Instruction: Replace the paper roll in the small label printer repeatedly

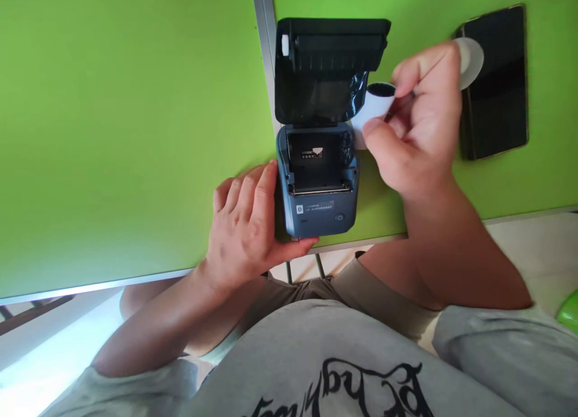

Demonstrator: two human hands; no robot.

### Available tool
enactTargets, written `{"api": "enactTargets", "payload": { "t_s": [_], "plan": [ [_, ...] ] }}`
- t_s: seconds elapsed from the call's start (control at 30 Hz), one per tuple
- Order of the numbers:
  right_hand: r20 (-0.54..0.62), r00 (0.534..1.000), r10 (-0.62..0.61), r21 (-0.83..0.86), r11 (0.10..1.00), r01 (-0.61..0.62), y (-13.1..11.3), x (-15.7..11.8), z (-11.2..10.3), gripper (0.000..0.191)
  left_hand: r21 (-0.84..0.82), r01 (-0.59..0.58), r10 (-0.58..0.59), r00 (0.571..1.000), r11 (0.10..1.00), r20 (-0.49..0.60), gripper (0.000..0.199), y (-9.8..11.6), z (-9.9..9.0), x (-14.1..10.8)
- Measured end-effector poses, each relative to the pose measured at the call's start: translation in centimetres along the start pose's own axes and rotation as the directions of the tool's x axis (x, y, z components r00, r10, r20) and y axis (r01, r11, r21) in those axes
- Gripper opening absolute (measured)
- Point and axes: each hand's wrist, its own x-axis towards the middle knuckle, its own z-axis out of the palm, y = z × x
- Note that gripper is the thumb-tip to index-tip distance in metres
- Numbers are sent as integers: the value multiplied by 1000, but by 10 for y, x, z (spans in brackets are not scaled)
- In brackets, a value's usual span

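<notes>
A dark blue label printer point(318, 215) sits near the table's front edge, its black lid point(316, 92) swung up and its paper compartment exposed. My left hand point(246, 218) is against the printer's left side, fingers along the wall and thumb at the front edge. Right of the lid, my right hand point(419, 116) pinches a small white paper roll point(372, 113) with a dark opening at its top end. The fingers hide part of the roll. A translucent round disc point(473, 63) shows behind the right knuckles; whether the hand touches it I cannot tell.
A black phone point(499, 86) lies to the right of my right hand. Two green tabletops meet at a grey metal seam point(264, 32) running behind the printer. The table's front edge point(149, 278) runs just in front of my body.
</notes>
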Motion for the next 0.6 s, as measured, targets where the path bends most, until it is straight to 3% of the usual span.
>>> {"api": "enactTargets", "payload": {
  "t_s": [0.2,0.5,0.6],
  "plan": [
    [38,999,39,-36,999,-38,-1,-2,-1,37,40,0,-1,1000,999,17,107,1,0,0],
    [-105,971,-213,-12,977,213,20,2,-7,27,-9,4,-4,1000,1000,10,108,-1,1,-1],
    [-133,972,-192,-23,981,190,22,2,-6,19,-21,4,-4,1000,1000,9,109,-2,1,-1]
  ]
}}
